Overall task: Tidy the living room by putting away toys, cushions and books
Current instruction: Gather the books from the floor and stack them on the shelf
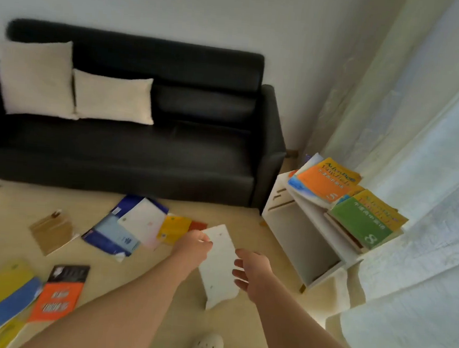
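Books look maybe half sorted. A thin white softcover book (219,266) hangs above the pale wooden floor (160,264), pinched at its top edge by the left hand (192,249). The right hand (252,271) is spread loose at its right edge, gripping nothing. Orange paperback (322,182) and green paperback (361,225) lie on the white shelf unit (300,234). Plenty more litter the floor along the black leather sofa (142,145) front. Open floor leads to the shelf.

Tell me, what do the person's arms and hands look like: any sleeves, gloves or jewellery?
Both forearms are bare to the frame's edge; no sleeves show. The left hand and right hand wear no gloves, and no watch or bracelet shows.
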